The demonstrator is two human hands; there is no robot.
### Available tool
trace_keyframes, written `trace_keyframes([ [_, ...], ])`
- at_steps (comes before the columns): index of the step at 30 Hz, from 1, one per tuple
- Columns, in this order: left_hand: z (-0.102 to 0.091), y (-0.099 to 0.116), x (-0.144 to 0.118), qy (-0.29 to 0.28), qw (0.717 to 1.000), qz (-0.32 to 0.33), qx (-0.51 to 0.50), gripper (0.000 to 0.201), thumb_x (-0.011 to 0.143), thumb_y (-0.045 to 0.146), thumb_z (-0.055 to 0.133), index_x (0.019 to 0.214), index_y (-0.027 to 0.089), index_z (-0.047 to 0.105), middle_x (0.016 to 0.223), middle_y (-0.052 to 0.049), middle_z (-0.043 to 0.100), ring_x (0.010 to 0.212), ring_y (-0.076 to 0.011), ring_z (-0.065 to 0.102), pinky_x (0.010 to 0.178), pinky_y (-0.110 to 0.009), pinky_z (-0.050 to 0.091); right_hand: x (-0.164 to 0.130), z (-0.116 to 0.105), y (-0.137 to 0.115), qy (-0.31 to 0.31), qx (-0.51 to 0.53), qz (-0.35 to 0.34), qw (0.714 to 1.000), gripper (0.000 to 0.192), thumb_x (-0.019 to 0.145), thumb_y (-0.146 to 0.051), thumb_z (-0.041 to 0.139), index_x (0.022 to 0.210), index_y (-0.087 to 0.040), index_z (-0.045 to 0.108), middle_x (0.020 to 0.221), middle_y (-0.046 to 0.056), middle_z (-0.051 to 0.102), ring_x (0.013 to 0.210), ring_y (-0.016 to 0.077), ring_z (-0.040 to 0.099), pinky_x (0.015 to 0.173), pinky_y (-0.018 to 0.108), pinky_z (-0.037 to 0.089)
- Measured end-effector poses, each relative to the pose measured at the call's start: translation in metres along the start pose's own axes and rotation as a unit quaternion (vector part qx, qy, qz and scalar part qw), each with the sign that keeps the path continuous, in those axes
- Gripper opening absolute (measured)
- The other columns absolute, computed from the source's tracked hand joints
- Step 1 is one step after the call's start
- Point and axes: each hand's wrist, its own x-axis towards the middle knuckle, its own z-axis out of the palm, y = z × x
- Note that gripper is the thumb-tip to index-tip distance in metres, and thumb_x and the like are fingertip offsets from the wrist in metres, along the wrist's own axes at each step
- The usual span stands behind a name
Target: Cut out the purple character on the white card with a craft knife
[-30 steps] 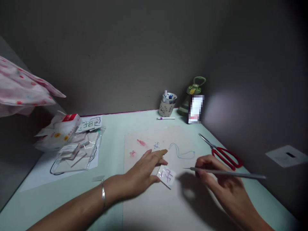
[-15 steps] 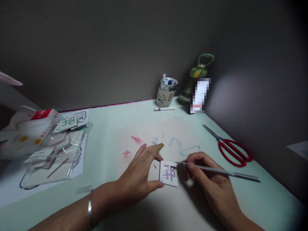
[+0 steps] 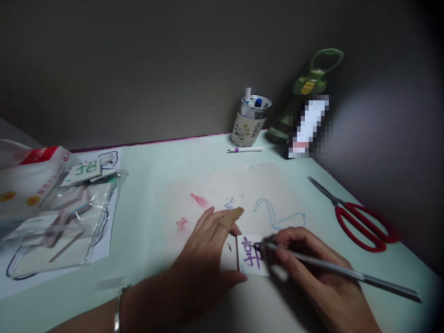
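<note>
A small white square tile (image 3: 252,257) with a purple character on it lies flat on a stained sheet of paper (image 3: 222,194). My left hand (image 3: 208,256) rests on the paper and holds the tile's left edge between thumb and fingers; one finger wears a tan plaster. My right hand (image 3: 312,273) grips a thin grey metal tool (image 3: 347,274) like a pen. The tool's tip touches the tile's upper right part. A silver bangle (image 3: 118,307) circles my left wrist.
Red-handled scissors (image 3: 360,222) lie at the right. A cup of pens (image 3: 251,121), a loose pen (image 3: 244,149) and a green bottle (image 3: 312,88) stand at the back by the wall. Clear plastic bags with parts (image 3: 58,222) and a white packet (image 3: 31,175) sit left.
The tile went from tilted to flat on the paper. My right hand brought the tool's tip onto it. The view has moved closer and lower.
</note>
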Motion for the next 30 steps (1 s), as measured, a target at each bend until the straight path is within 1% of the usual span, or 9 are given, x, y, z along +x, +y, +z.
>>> trace_keyframes([
  [4,0.0003,-0.0013,0.0009,0.015,1.0,-0.005,-0.023,0.104,0.062,0.017,0.089,0.148,0.024,0.032,0.117,-0.007,0.065,0.126,-0.0353,0.052,0.118,-0.065,0.027,-0.0017,-0.0025,0.0025,-0.016,0.013,0.031,0.999,0.023,0.093,-0.047,0.06,0.089,-0.026,0.067,0.078,0.001,0.07,0.068,0.0161,0.065,0.058,0.022,0.053],
  [6,-0.0002,-0.0029,0.0013,0.019,0.999,0.004,-0.032,0.103,0.063,0.017,0.089,0.149,0.025,0.032,0.118,-0.007,0.065,0.126,-0.0358,0.051,0.117,-0.065,0.029,-0.0017,-0.0037,0.0037,-0.013,0.021,0.031,0.999,0.023,0.093,-0.047,0.06,0.09,-0.026,0.069,0.078,0.001,0.07,0.069,0.0164,0.065,0.059,0.023,0.053],
  [10,-0.0011,-0.005,0.0011,0.022,0.999,0.022,-0.04,0.098,0.067,0.019,0.086,0.15,0.025,0.032,0.117,-0.007,0.068,0.126,-0.0361,0.051,0.117,-0.067,0.026,-0.001,-0.0051,0.004,0.007,0.013,0.003,1.0,0.022,0.092,-0.045,0.061,0.084,-0.026,0.069,0.081,0.003,0.071,0.076,0.0203,0.068,0.057,0.025,0.052],
  [13,-0.0012,-0.0053,0.0006,0.019,0.999,0.02,-0.042,0.095,0.07,0.019,0.083,0.151,0.025,0.033,0.119,-0.007,0.068,0.128,-0.0361,0.05,0.118,-0.068,0.023,-0.0011,-0.0038,0.001,0.022,0.012,-0.002,1.0,0.022,0.092,-0.043,0.061,0.08,-0.025,0.066,0.073,0.002,0.068,0.065,0.018,0.066,0.05,0.024,0.051],
  [16,-0.0018,-0.0058,0.0005,0.011,0.999,0.013,-0.046,0.091,0.072,0.015,0.077,0.151,0.026,0.034,0.12,-0.008,0.068,0.129,-0.0361,0.049,0.118,-0.069,0.021,-0.0013,-0.0015,-0.0025,0.045,0.028,-0.009,0.999,0.014,0.089,-0.038,0.063,0.085,-0.025,0.067,0.075,0.002,0.071,0.061,0.0168,0.067,0.047,0.022,0.052],
  [20,-0.0038,-0.0054,0.0011,-0.002,0.999,0.009,-0.052,0.092,0.071,0.011,0.075,0.151,0.028,0.033,0.121,-0.006,0.068,0.13,-0.0349,0.048,0.119,-0.069,0.019,-0.0015,-0.001,-0.0035,0.019,0.019,-0.021,0.999,0.013,0.09,-0.038,0.064,0.087,-0.027,0.07,0.078,0.002,0.075,0.066,0.0178,0.072,0.049,0.021,0.054],
  [23,-0.0054,-0.0041,0.0016,-0.01,0.999,0.008,-0.053,0.095,0.071,0.009,0.076,0.151,0.03,0.03,0.124,-0.004,0.068,0.132,-0.0334,0.046,0.119,-0.069,0.017,-0.0026,-0.0023,-0.0028,0.015,0.003,-0.036,0.999,0.015,0.091,-0.039,0.062,0.086,-0.028,0.071,0.078,0.002,0.075,0.068,0.0181,0.072,0.049,0.021,0.054],
  [26,-0.0058,-0.0038,0.0022,-0.011,0.999,0.006,-0.051,0.094,0.072,0.009,0.077,0.151,0.03,0.031,0.124,-0.005,0.068,0.133,-0.0334,0.045,0.119,-0.069,0.017,-0.004,-0.0025,-0.0026,0.009,-0.003,-0.06,0.998,0.015,0.093,-0.034,0.058,0.084,-0.028,0.069,0.079,0.002,0.074,0.071,0.0186,0.072,0.049,0.022,0.053],
  [30,-0.004,-0.0053,0.0029,0.002,0.998,0.014,-0.058,0.089,0.073,0.011,0.076,0.15,0.027,0.034,0.122,-0.007,0.068,0.13,-0.0349,0.048,0.118,-0.07,0.018,-0.0039,0.0,-0.0027,0.012,-0.018,-0.064,0.998,0.014,0.093,-0.033,0.058,0.083,-0.027,0.065,0.073,0.001,0.071,0.064,0.0175,0.069,0.044,0.022,0.05],
])
